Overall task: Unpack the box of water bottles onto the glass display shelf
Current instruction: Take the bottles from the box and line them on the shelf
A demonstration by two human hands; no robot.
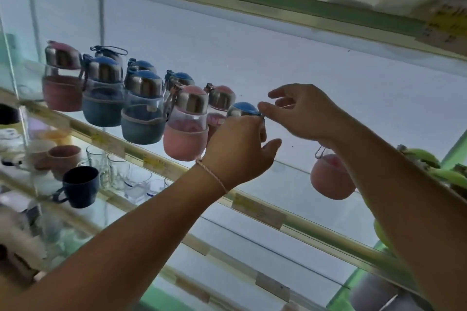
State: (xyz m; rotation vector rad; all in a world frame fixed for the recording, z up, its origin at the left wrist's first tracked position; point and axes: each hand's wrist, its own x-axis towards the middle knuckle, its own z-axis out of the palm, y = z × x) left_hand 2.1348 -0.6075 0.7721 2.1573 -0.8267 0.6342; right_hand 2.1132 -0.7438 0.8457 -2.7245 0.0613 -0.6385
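Nearest the camera, two bare forearms reach up from five and seven o'clock toward the middle of the view. The left hand (pixel 235 151), a thin cord bracelet (pixel 212 175) at its wrist, is wrapped around the body of a blue-capped bottle (pixel 243 109), hiding all but the cap; this looks like steadying it as it is set on the glass shelf (pixel 257 206). The right hand (pixel 303 111) hovers just at three o'clock of the cap, thumb and forefinger pinched close at the cap's edge, probably fixing its loop or lid, though whether they grip anything cannot be told.

At nine o'clock of the held bottle stands a row of pink and blue bottles (pixel 141 106), packed close, so the new one extends that line. A lone pink bottle (pixel 332 177) sits well apart at four o'clock, behind the right forearm. The box is not in view.

The shelf's front edge carries paper price labels (pixel 257 209). Below, at eight o'clock, a lower shelf holds a dark mug (pixel 80 189) and clear glasses (pixel 118 171).
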